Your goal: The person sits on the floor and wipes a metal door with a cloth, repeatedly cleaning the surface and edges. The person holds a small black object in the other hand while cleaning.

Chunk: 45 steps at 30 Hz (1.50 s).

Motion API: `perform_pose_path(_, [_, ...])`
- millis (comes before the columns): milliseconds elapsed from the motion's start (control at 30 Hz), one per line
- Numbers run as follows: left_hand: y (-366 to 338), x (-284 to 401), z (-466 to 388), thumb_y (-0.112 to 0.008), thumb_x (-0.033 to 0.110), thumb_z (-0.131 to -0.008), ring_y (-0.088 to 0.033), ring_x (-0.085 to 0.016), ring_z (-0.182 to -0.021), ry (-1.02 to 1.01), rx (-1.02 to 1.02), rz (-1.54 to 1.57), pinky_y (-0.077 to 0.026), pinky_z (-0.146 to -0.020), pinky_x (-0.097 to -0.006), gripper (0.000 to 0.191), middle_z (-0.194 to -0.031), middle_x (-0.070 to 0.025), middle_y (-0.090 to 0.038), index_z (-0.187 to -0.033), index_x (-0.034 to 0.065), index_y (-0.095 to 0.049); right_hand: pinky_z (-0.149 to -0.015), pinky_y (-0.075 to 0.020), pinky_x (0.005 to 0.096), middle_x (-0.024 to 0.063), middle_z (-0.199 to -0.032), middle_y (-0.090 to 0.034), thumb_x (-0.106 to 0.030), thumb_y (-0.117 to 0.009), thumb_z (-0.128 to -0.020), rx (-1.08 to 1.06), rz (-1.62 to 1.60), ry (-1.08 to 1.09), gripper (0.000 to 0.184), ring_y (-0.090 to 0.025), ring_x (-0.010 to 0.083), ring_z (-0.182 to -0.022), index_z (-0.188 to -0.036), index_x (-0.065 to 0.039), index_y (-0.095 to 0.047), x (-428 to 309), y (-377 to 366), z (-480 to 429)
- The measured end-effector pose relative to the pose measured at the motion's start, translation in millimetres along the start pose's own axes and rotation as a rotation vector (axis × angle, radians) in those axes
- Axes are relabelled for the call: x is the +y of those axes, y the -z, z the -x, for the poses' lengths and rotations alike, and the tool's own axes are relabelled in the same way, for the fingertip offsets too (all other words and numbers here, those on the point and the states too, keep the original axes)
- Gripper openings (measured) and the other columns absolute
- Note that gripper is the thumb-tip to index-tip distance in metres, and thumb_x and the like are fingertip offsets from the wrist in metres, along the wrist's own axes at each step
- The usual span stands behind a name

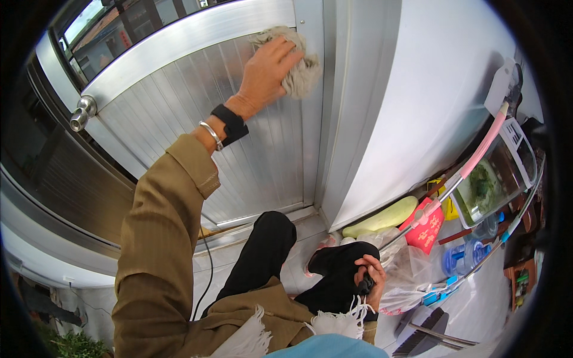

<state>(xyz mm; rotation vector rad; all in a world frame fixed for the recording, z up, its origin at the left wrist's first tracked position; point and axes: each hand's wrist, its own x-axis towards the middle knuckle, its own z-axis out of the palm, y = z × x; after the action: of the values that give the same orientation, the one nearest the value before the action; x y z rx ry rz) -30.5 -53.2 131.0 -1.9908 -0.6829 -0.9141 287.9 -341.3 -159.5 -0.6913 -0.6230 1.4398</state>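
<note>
My left hand [268,71] presses a crumpled grey-beige cloth [302,78] against the top right of a ribbed metal door panel [201,98], by the door frame. Its fingers spread over the cloth, and a black band and a silver bangle circle the wrist. A round metal door knob [83,112] is at the door's left edge. Low on the right, beside my bent right knee, my right hand [370,279] curls its fingers around a small dark crumpled item [365,284], which I cannot make out exactly.
Along the white wall at right lie a pale green gourd [385,217], a red packet [423,226] and plastic bags [407,273]. A pink-handled pole [485,138] leans across them near a clear tank [488,179]. A blue-tinted bottle [463,257] and a dustpan [421,329] are lower down.
</note>
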Motion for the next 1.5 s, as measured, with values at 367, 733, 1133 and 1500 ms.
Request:
perform_pose_path(367, [-14,26,68,-0.071,0.003,-0.058,-0.043,-0.029,-0.122,-0.17,-0.397,-0.063,-0.031,-0.107,-0.0464,0.042,-0.117,-0.0117,-0.052,-0.099,0.0043,-0.058,-0.044,-0.039,0.0251,0.0198,-0.098,-0.065,-0.013,-0.056,-0.086,-0.018,0.007,0.008,0.034,-0.047,0.012,-0.049,-0.114,0.007,-0.057,2,-3,-5])
perform_pose_path(733, [0,19,54,-0.063,-0.002,-0.065,-0.047,-0.028,-0.118,-0.2,-0.368,-0.084,-0.039,-0.102,-0.0347,0.031,-0.113,-0.0132,-0.052,-0.095,0.0025,-0.055,-0.043,-0.0386,0.0249,0.0187,-0.098,-0.065,-0.013,-0.055,-0.086,-0.013,0.004,0.018,0.033,-0.047,0.0121,-0.048,-0.113,0.007,-0.057,3,-3,-2])
perform_pose_path(1133, [13,-2,-34,-0.072,-0.004,-0.055,-0.048,-0.029,-0.121,-0.145,0.034,-0.139,-0.042,-0.099,-0.0355,0.058,-0.123,-0.009,-0.054,-0.11,0.0052,-0.058,-0.044,-0.0385,0.0243,0.018,-0.096,-0.065,-0.013,-0.055,-0.086,0.012,-0.017,0.002,0.032,-0.047,0.0116,-0.048,-0.112,0.006,-0.058,1,-3,-1])
perform_pose_path(1500, [-25,22,-3,-0.072,-0.003,-0.055,-0.042,-0.026,-0.128,-0.108,-0.137,-0.146,-0.039,-0.103,-0.0377,0.061,-0.126,-0.0078,-0.052,-0.114,0.0072,-0.059,-0.044,-0.0384,0.0244,0.0189,-0.097,-0.065,-0.014,-0.055,-0.085,0.008,-0.011,0.0,0.034,-0.047,0.0116,-0.048,-0.112,0.006,-0.058,1,0,-3])
